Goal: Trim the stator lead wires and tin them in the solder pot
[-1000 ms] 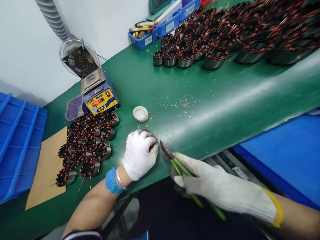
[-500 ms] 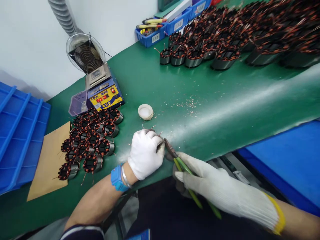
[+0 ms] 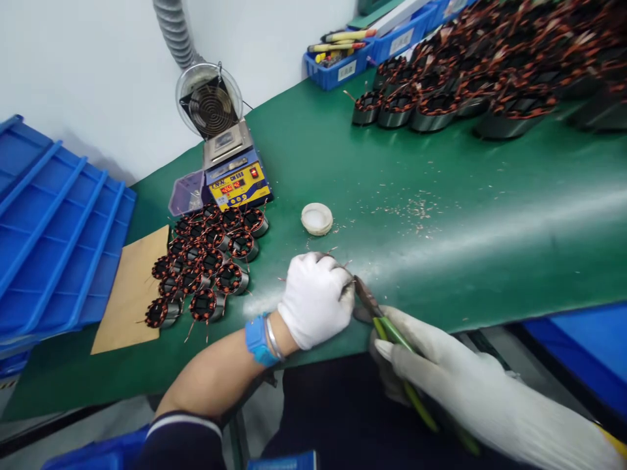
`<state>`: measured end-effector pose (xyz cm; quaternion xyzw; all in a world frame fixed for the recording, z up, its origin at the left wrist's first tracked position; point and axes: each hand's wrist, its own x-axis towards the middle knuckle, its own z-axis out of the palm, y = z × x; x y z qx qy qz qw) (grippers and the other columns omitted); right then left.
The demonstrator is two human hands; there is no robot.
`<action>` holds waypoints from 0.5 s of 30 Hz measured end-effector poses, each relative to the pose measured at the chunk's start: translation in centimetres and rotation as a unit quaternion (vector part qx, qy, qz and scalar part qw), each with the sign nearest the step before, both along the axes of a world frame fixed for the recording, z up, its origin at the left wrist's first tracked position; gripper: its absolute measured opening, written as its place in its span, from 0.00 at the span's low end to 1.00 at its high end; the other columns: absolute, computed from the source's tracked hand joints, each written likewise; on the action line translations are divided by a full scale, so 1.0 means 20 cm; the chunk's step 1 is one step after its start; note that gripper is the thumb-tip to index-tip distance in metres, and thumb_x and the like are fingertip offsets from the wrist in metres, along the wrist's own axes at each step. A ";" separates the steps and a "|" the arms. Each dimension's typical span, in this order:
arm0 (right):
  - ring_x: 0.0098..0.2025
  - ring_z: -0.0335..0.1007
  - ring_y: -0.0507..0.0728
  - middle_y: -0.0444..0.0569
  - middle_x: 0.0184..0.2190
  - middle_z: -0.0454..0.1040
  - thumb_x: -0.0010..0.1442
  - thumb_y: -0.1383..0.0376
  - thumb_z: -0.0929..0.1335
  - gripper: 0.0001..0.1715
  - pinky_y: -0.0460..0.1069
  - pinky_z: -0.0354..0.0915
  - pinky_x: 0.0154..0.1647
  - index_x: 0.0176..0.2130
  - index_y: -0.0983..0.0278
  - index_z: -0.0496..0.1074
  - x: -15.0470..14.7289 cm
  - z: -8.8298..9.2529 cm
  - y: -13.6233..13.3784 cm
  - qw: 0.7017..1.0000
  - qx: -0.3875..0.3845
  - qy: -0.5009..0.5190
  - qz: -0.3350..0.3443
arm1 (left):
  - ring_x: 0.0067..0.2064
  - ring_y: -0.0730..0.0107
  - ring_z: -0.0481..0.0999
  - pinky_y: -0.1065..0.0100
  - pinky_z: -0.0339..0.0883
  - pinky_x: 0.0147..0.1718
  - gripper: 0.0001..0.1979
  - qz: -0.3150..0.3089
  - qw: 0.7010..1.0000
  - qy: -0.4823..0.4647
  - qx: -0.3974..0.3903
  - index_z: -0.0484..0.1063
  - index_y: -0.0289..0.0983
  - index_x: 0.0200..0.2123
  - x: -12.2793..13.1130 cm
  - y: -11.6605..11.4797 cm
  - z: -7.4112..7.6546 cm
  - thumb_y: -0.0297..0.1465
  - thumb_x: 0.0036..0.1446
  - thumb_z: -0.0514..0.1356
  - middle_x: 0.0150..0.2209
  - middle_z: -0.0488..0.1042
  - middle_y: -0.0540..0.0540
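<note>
My left hand (image 3: 316,297), in a white glove, is closed over a copper-wound stator on the green mat (image 3: 441,196); only thin wire ends stick out from under the fingers. My right hand (image 3: 441,365), also gloved, grips green-handled cutters (image 3: 386,329). Their metal jaws point at the wire ends beside my left fingers. A cluster of finished-looking stators (image 3: 206,261) lies just left of my left hand.
A soldering station (image 3: 238,179) with a round fume fan (image 3: 210,104) stands behind the cluster. A white round lid (image 3: 317,218) lies near it. Blue crates (image 3: 53,228) sit at left, brown card (image 3: 130,294) beside them, many stators (image 3: 470,78) and blue tool bins (image 3: 343,62) at the back.
The camera view swung left, so everything sits further right in the picture. Both hands keep their grip, with the cutter jaws still at the wires by my left fingers.
</note>
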<state>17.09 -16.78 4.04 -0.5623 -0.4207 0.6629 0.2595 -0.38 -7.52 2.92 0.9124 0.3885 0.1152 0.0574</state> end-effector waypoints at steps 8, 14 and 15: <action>0.30 0.74 0.62 0.47 0.28 0.76 0.45 0.39 0.77 0.37 0.53 0.76 0.29 0.48 0.54 0.74 0.18 -0.11 -0.01 0.996 -0.027 0.006 -0.087 | 0.66 0.39 0.67 0.38 0.57 0.67 0.27 0.053 0.998 -0.003 0.034 0.74 0.36 0.54 -0.04 -0.08 0.06 0.42 0.55 0.70 0.64 0.70 0.32; 0.27 0.73 0.59 0.42 0.26 0.72 0.21 0.45 0.84 0.59 0.51 0.76 0.26 0.51 0.54 0.69 0.29 -0.01 0.12 0.953 -0.092 0.094 -0.274 | 0.56 0.42 0.76 0.42 0.61 0.64 0.31 0.172 0.933 -0.199 -0.245 0.74 0.38 0.56 -0.12 -0.06 0.11 0.34 0.49 0.74 0.52 0.78 0.37; 0.26 0.73 0.59 0.42 0.26 0.71 0.17 0.46 0.85 0.61 0.51 0.76 0.26 0.51 0.54 0.69 0.28 0.02 0.15 0.947 -0.098 0.103 -0.288 | 0.55 0.43 0.77 0.44 0.64 0.63 0.31 0.200 0.876 -0.303 -0.318 0.74 0.38 0.55 -0.13 -0.05 0.12 0.36 0.47 0.75 0.50 0.78 0.38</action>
